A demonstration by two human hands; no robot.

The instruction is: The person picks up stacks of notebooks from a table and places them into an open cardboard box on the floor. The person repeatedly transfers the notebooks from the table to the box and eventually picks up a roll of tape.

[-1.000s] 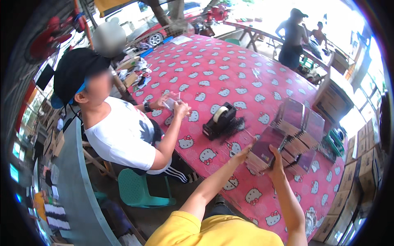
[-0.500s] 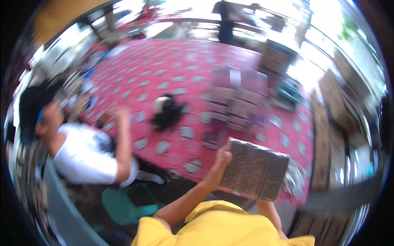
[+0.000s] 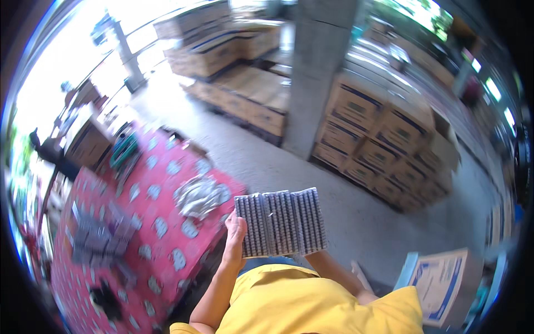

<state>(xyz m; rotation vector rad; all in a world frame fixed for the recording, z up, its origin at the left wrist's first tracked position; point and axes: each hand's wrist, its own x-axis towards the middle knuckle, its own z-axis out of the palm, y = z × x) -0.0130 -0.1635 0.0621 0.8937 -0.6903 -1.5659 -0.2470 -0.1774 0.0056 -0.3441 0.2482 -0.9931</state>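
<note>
In front of my chest is a wrapped bundle of small stacked packs, set in three ridged columns side by side. My left hand grips its left edge, thumb up along the side. From below, my right hand reaches the bundle's lower right; its fingers are hidden behind the bundle. To the left stands a table with a pink patterned cover. On it lie a crumpled whitish plastic or cloth heap, a stack of similar wrapped bundles and a dark, blurred object.
A concrete pillar rises ahead, between cartons on a pallet and a tall carton stack. An upright carton stands close at my right. Grey floor runs between table and cartons. A green item rests at the table's far end.
My view has swung right, away from the table and the seated co-worker, toward the pillar and cartons. The bundle stays in my hands and now sits more upright.
</note>
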